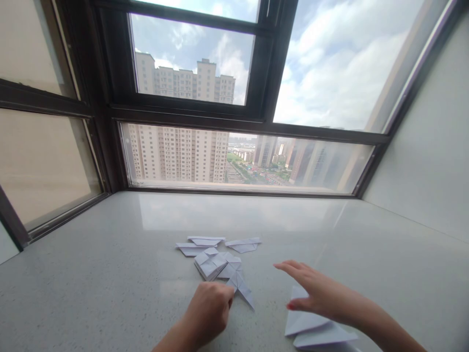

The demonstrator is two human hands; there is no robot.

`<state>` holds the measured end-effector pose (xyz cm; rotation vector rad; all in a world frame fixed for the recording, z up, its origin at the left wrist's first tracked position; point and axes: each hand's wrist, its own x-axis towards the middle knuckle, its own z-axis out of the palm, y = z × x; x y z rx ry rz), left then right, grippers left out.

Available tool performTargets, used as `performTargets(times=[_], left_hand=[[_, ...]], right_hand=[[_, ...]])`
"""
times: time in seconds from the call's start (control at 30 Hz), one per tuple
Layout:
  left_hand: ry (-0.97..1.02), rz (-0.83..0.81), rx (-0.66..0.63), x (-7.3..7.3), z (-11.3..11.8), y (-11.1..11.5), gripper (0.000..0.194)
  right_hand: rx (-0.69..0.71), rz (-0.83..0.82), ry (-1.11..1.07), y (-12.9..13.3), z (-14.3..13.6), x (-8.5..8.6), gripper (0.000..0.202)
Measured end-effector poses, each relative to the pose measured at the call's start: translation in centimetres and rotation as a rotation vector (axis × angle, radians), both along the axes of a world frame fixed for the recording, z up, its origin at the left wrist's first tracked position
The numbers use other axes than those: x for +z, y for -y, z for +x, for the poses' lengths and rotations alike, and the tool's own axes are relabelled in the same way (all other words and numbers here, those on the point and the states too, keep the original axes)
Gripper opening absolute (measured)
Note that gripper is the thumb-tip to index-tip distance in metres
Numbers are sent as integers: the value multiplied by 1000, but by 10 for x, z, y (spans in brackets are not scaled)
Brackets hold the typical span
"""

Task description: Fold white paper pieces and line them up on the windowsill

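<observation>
Several folded white papers lie near the middle of the pale sill. My left hand (pixel 210 308) is closed at the near edge of this group, beside a pointed folded piece (pixel 240 284); what its fingers hold, if anything, is hidden. A squarish folded piece (pixel 210 264) lies just beyond it. My right hand (pixel 309 288) is open, thumb and fingers apart, with nothing between them. It is over larger folded white papers (pixel 311 323) at the lower right, partly covering them.
Flat boat-like folded papers (pixel 244 244) lie at the far side of the group. The speckled sill (pixel 110 274) ends at a dark window frame (pixel 242 191), with a white wall (pixel 432 161) on the right.
</observation>
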<state>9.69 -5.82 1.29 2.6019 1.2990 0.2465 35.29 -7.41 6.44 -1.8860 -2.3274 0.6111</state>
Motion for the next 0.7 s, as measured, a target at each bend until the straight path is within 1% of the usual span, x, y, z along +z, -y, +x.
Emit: performTargets(times=[0.07, 0.13, 0.23, 0.33, 0.4, 0.5, 0.6, 0.7], left_hand=[[109, 43, 23, 1, -1, -2, 24], [206, 97, 54, 0, -2, -4, 27], [271, 181, 100, -8, -3, -9, 35], [215, 222, 132, -20, -6, -15, 39], [157, 229, 151, -27, -8, -18, 42], [87, 208, 158, -33, -11, -21, 45], [52, 182, 162, -30, -12, -21, 45], [66, 196, 218, -22, -13, -18, 40]], right_hand=[[-88, -130, 39, 14, 23, -7, 82], [-150, -163, 93, 25, 37, -17, 90], [-168, -189, 132, 31, 38, -30, 93], [-149, -166, 22, 24, 24, -34, 95], [-146, -129, -47, 14, 12, -36, 89], [-131, -23, -63, -7, -9, -39, 78], [-85, 106, -125, -28, -34, -40, 69], [-57, 160, -250, -44, -56, -35, 60]])
